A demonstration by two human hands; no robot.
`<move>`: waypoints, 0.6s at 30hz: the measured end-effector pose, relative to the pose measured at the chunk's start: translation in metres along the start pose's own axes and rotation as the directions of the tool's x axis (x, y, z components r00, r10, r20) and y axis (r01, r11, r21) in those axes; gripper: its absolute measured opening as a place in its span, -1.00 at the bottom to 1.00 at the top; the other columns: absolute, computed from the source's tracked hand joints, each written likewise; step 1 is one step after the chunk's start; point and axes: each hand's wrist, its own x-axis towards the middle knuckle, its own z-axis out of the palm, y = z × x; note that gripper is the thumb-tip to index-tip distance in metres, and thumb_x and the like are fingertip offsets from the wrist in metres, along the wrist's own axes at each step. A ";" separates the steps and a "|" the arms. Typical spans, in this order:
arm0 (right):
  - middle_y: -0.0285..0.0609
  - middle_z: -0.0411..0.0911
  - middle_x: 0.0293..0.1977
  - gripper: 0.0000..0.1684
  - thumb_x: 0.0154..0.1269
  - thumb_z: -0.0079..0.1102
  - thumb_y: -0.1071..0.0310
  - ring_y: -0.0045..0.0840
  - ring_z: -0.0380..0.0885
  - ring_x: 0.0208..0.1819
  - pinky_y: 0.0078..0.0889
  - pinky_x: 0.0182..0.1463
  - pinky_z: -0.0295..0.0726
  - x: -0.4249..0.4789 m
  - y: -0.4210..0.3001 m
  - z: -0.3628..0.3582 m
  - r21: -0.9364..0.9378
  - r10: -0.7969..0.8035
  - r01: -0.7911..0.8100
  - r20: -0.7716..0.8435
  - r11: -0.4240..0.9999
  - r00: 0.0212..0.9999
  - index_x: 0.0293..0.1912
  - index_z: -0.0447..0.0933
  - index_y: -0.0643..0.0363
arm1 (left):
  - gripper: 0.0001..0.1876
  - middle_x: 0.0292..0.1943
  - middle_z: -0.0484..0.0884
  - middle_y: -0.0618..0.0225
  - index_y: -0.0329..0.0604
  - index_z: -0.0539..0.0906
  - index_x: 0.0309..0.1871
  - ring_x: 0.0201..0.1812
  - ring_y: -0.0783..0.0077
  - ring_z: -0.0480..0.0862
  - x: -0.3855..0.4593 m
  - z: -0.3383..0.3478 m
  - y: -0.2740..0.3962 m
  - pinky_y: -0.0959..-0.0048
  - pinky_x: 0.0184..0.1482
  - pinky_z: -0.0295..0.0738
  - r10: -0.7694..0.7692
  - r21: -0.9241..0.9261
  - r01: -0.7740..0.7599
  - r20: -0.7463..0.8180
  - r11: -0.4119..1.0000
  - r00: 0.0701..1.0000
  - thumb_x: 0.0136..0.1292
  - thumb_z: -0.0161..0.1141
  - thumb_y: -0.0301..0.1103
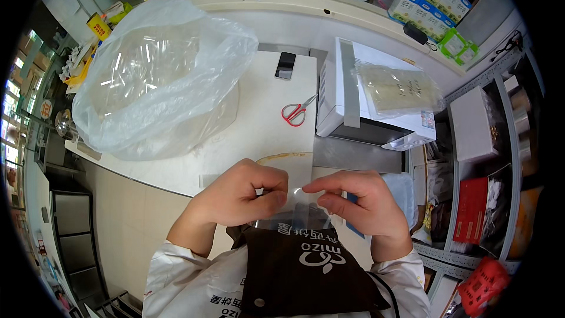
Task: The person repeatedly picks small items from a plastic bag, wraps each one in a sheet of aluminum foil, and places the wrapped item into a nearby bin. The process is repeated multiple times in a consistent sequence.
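A clear plastic sheet [304, 212] stands bent between my hands, close to the dark apron. My left hand [254, 194] grips the sheet's edge with thumb and curled fingers. Opposite it, my right hand [353, 198] has its index finger stretched toward the sheet and its thumb apart; whether it holds the sheet cannot be told. Beyond them on the white worktop [260, 92] lie red-handled scissors [295, 115] and a dark smartphone [285, 66]. To the left sits a large translucent plastic bag [176, 106] with clear, shiny plastic pieces inside.
A white microwave oven [375, 128] stands right of the worktop, with a packet in clear plastic [399, 88] on top. Metal shelving [454, 194] with boxes and bags runs along the right. Blue and white cartons [428, 4] are stacked on the ledge [300, 2] behind.
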 end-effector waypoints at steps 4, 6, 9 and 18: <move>-0.17 0.71 -0.36 -0.70 0.34 0.33 0.53 -0.49 0.65 -0.41 -0.46 -0.29 0.57 0.000 0.002 -0.001 0.014 0.023 -0.023 0.013 1.000 1.000 0.06 0.71 0.15 | -0.93 -0.49 0.61 0.28 -0.34 0.61 -0.40 -0.48 0.38 0.53 0.000 0.001 0.000 0.40 -0.38 0.40 -0.005 0.006 0.005 -0.005 1.000 1.000 0.17 0.12 -0.58; -0.16 0.71 -0.36 -0.69 0.34 0.32 0.53 -0.50 0.65 -0.41 -0.47 -0.29 0.57 0.000 0.001 -0.002 0.023 0.031 -0.031 0.018 0.999 0.999 0.06 0.71 0.15 | -0.93 -0.49 0.61 0.28 -0.34 0.61 -0.41 -0.48 0.37 0.54 0.001 0.002 -0.002 0.39 -0.38 0.41 0.022 0.001 -0.022 -0.018 1.000 1.000 0.17 0.13 -0.58; -0.15 0.71 -0.35 -0.69 0.34 0.31 0.53 -0.50 0.66 -0.41 -0.47 -0.28 0.58 0.000 0.002 -0.004 0.019 0.051 -0.051 0.029 0.999 0.998 0.07 0.71 0.15 | -0.93 -0.50 0.61 0.28 -0.32 0.60 -0.42 -0.47 0.36 0.55 0.002 0.003 -0.002 0.39 -0.38 0.41 0.034 0.005 -0.034 -0.024 0.999 0.999 0.16 0.13 -0.58; -0.16 0.71 -0.36 -0.71 0.34 0.30 0.54 -0.48 0.67 -0.41 -0.47 -0.29 0.59 0.000 0.009 -0.005 0.035 0.008 -0.009 0.015 0.999 1.000 0.05 0.71 0.17 | -0.94 -0.50 0.61 0.30 -0.30 0.60 -0.42 -0.47 0.36 0.54 0.006 0.003 -0.003 0.39 -0.37 0.41 0.002 0.024 -0.002 -0.006 1.000 1.000 0.16 0.14 -0.59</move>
